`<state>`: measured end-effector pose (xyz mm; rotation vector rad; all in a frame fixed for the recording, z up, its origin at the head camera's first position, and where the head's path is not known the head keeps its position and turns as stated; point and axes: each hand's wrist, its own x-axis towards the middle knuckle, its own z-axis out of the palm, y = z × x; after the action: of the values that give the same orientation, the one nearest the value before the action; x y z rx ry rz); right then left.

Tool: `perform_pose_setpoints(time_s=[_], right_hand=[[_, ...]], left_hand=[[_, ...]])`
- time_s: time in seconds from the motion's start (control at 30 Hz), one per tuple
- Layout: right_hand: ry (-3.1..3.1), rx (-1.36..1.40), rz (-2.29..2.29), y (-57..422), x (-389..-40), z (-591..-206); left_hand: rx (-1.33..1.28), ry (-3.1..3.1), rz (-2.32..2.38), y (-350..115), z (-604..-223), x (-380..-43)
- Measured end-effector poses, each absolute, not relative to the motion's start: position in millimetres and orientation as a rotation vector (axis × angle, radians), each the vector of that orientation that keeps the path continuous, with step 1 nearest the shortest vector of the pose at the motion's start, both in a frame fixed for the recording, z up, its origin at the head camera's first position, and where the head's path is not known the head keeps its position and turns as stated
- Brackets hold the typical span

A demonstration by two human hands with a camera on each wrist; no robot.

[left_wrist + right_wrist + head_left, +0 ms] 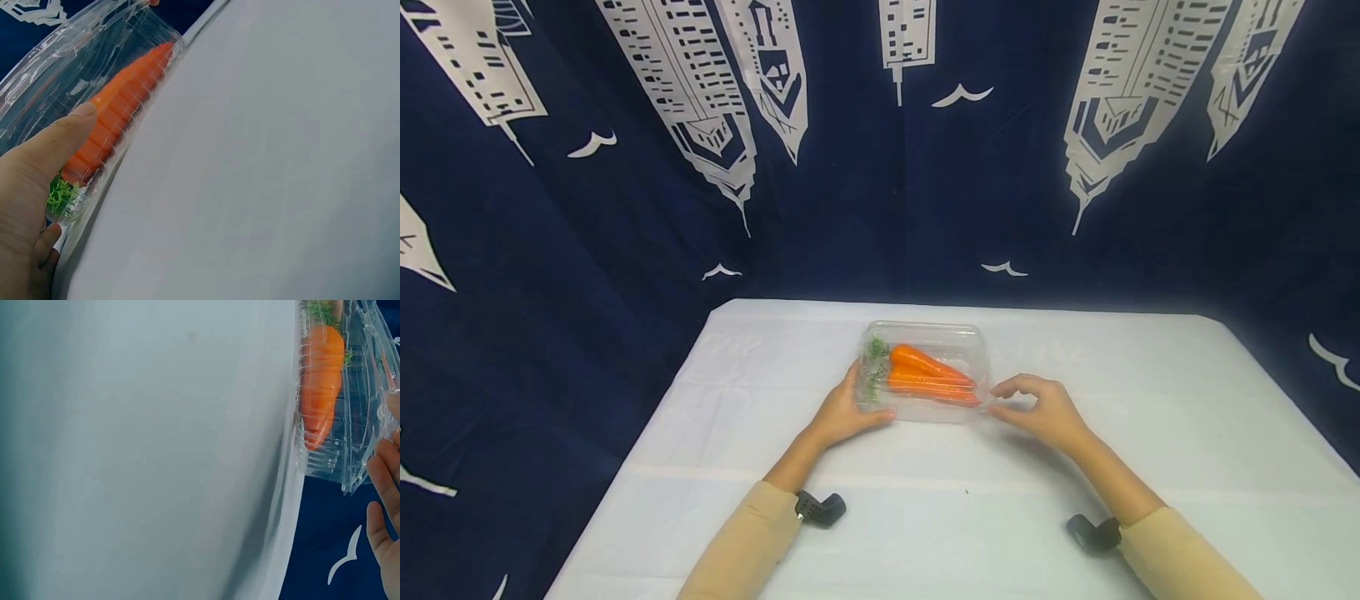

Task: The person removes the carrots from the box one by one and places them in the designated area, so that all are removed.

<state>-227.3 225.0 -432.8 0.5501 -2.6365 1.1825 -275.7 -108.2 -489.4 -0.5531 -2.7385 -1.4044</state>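
Clear plastic box (934, 412), carrots (917, 361) inside, lies toward the far side of the table (910, 525). Left hand (842, 415) grips its left end; right hand (1048, 412) bends thumb and forefinger at the right edge — pinching or not, I cannot tell. Firm left, light right should suit thin plastic.

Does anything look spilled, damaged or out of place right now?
Nothing looks spilled or damaged: the carrots lie inside the clear container. Small oddities: a dark speck on the plain white table, and the printed buildings behind hang upside down.
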Motion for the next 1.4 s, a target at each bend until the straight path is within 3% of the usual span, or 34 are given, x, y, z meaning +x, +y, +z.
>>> perform_pose_setpoints(time_s=[0.8, 1.4], right_hand=[[-2.650, 0.534, 1.129, 229, -236, -399], [-2.616, 0.416, 1.097, 224, -272, -359]], left_hand=[[-0.560, -2.751, -1.328, -109, -491, -274], [-0.546, -2.786, -1.312, -109, -492, -275]])
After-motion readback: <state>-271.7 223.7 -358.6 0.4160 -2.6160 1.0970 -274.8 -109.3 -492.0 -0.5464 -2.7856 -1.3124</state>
